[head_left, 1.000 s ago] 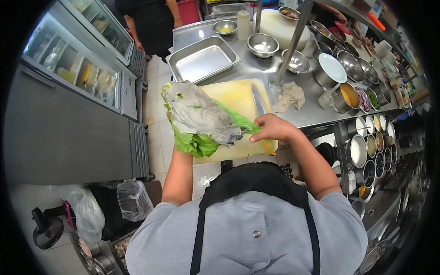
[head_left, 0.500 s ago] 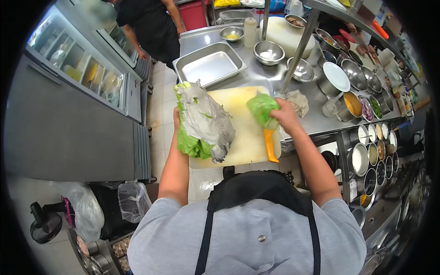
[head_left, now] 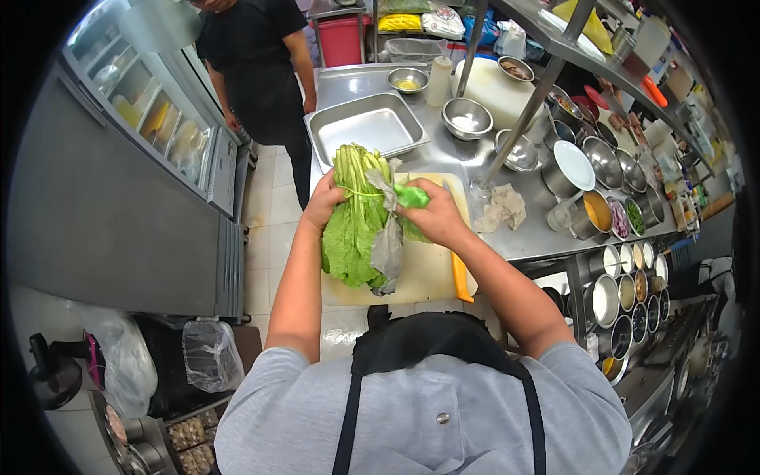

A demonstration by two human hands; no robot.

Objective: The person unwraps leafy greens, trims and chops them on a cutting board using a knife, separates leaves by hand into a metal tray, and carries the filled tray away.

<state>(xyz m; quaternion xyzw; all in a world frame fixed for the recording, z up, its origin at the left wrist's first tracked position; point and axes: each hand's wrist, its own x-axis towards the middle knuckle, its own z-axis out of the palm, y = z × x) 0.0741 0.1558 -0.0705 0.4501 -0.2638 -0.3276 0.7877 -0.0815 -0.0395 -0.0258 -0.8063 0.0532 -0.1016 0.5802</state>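
Note:
My left hand (head_left: pixel 323 202) is closed round the upper left side of a bunch of leafy greens (head_left: pixel 352 237), stems away from me, with a thin tie across them. A crumpled grey sheet (head_left: pixel 387 252) hangs along the bunch's right side, uncovering the leaves. My right hand (head_left: pixel 435 212) grips a green plastic bag (head_left: pixel 412 196) against the sheet's upper end; whether its fingers also pinch the sheet I cannot tell. Beneath lies a pale cutting board (head_left: pixel 427 277). An orange-handled knife (head_left: pixel 461 277) rests on the board's right side, its blade mostly hidden by my right hand and forearm.
Beyond the board stands a steel pan (head_left: pixel 368 125). Steel bowls (head_left: pixel 467 119), a squeeze bottle (head_left: pixel 438 81) and a crumpled cloth (head_left: pixel 503 208) sit on the counter. A shelf post (head_left: pixel 526 119) rises at the right. Another person (head_left: pixel 257 71) stands at the far left.
The greens have turned so their leaves face up, and the grey sheet has come away to the right side. My right hand has moved left with the green bag, up to the bunch.

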